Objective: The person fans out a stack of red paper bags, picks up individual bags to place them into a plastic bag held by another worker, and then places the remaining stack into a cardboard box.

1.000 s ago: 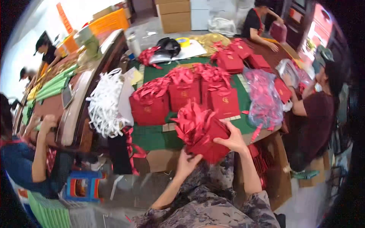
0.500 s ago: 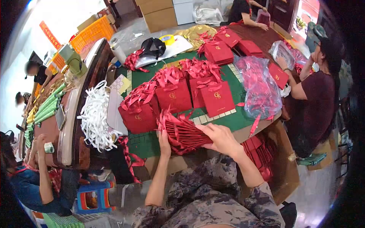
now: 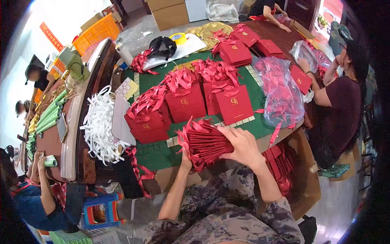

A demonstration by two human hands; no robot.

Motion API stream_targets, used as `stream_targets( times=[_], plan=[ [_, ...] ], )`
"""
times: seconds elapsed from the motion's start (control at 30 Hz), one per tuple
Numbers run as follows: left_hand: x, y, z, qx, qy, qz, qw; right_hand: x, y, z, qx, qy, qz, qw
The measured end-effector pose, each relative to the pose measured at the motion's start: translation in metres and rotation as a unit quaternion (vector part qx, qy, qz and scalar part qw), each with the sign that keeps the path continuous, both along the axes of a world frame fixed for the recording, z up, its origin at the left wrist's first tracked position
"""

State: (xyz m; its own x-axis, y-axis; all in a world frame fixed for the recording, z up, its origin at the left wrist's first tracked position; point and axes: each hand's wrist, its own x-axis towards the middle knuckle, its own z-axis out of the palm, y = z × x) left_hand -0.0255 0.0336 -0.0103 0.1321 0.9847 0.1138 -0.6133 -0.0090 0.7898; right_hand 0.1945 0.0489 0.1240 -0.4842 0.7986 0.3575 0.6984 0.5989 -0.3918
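Note:
Between my two hands is a stack of red paper gift bags (image 3: pixel 206 145), folded flat, with pink-red ribbons bunched at its left end. My left hand (image 3: pixel 187 160) supports the ribbon end from the left and below, its fingers partly hidden behind the bags. Wrapped over the right end, my right hand (image 3: pixel 243 147) has its thumb underneath and its fingers on top. Just beyond the stack, more red gift bags (image 3: pixel 185 103) with gold lettering stand in bundles on the green mat (image 3: pixel 156 156), ribbons spilling over their tops.
A clear plastic bag of red items (image 3: pixel 280 91) lies at the right, near a seated person (image 3: pixel 337 97) holding a red bag. White ribbons (image 3: pixel 103 126) heap at the left. Below the table edge on the right sits a cardboard box (image 3: pixel 302 183) of red bags. Other people work at the left.
The stack in my hands has shifted slightly right, its bags more fanned. My left hand has slid lower and right, further under the ribbon end. The person at lower left has lowered their hands.

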Motion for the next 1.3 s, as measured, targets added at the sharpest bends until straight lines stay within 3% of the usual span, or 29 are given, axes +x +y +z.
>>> stream_targets(
  times=[0.07, 0.2, 0.27, 0.3, 0.33, 0.4, 0.47, 0.5, 0.53, 0.6, 0.67, 0.73, 0.8, 0.87, 1.0, 1.3],
  plan=[
    [0.003, -0.001, -0.004, -0.014, -0.013, 0.016, 1.0, -0.005, -0.005, 0.001, -0.006, -0.011, -0.001, 1.0],
    [-0.002, 0.001, -0.035, 0.104, 0.108, 0.053, 0.987, -0.008, -0.001, -0.004, 0.009, -0.008, -0.013, 1.0],
    [-0.009, -0.006, -0.031, -0.027, 0.051, 0.05, 0.997, -0.005, 0.0, -0.002, 0.003, 0.003, -0.001, 1.0],
    [-0.005, -0.016, 0.011, -0.096, 0.109, 0.099, 0.984, -0.004, -0.001, -0.004, 0.002, 0.004, -0.003, 1.0],
    [-0.015, -0.016, 0.007, -0.096, 0.111, 0.097, 0.984, -0.003, -0.003, -0.008, -0.001, 0.009, -0.004, 1.0],
    [-0.035, -0.018, -0.006, -0.08, 0.099, 0.233, 0.964, -0.001, -0.004, -0.009, -0.006, 0.014, -0.007, 1.0],
    [-0.026, -0.037, 0.039, -0.102, 0.319, 0.364, 0.869, -0.002, -0.005, -0.007, -0.025, 0.008, -0.008, 1.0],
    [-0.023, -0.043, 0.048, -0.11, 0.316, 0.436, 0.835, -0.002, -0.005, -0.007, -0.027, 0.01, -0.01, 1.0],
    [-0.026, -0.046, 0.053, -0.048, 0.304, 0.485, 0.819, -0.001, -0.004, -0.006, -0.025, 0.006, -0.011, 1.0],
    [-0.025, -0.046, 0.084, 0.063, 0.397, 0.467, 0.787, -0.002, -0.003, -0.005, -0.026, 0.003, -0.013, 1.0],
    [-0.029, -0.032, 0.1, 0.192, 0.496, 0.308, 0.789, -0.003, -0.002, -0.004, -0.028, 0.003, -0.004, 1.0],
    [-0.02, -0.014, 0.123, 0.281, 0.644, 0.183, 0.688, -0.004, -0.003, -0.002, -0.033, 0.004, -0.006, 0.999],
    [-0.01, 0.003, 0.128, 0.278, 0.652, 0.137, 0.692, -0.002, -0.003, -0.001, -0.035, 0.002, -0.013, 0.999],
    [-0.01, 0.02, 0.124, 0.328, 0.673, 0.041, 0.661, -0.001, -0.002, -0.004, -0.004, 0.0, -0.005, 1.0],
    [-0.01, 0.027, 0.135, 0.28, 0.679, -0.02, 0.679, 0.004, -0.003, -0.004, -0.006, -0.004, 0.0, 1.0],
    [-0.009, 0.026, 0.135, 0.307, 0.665, 0.001, 0.681, 0.019, -0.018, -0.001, 0.005, 0.023, -0.019, 1.0]
  ],
)
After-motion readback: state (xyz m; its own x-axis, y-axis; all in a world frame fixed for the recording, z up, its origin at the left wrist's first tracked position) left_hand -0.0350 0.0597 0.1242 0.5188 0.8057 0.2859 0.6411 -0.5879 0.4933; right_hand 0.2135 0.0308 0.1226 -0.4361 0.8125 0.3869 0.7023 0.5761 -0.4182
